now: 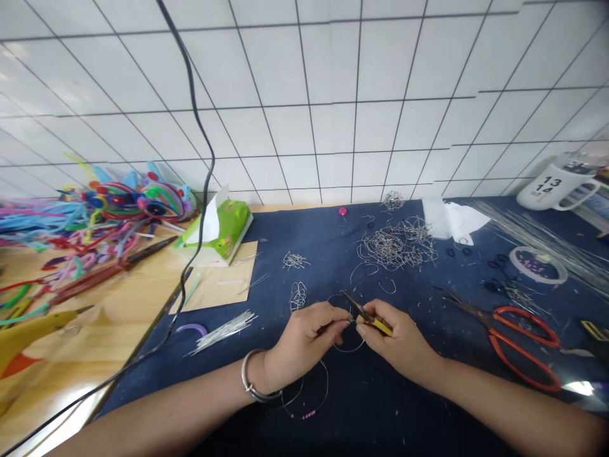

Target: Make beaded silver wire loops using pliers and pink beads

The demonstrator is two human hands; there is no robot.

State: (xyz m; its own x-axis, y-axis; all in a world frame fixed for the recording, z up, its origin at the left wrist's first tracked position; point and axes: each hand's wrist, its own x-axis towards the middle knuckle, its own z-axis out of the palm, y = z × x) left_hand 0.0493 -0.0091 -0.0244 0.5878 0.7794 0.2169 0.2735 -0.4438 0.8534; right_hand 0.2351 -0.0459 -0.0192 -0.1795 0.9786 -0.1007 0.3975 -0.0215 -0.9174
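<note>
Thumb and fingers of my left hand pinch a thin silver wire loop at one end. My right hand is closed round yellow-handled pliers, whose dark jaws point up and left; its thumb and finger also meet the wire close to my left fingertips. Below the hands lies a wire ring with pink beads. A bundle of bent wire loops sits just beyond my left hand, with a small pile of short wire pieces behind it.
A tangled heap of wire pieces lies farther back. Orange-handled scissors rest at right near a round bead dish. At left are straight wires, a green tissue pack, a black cable and a yellow glue gun.
</note>
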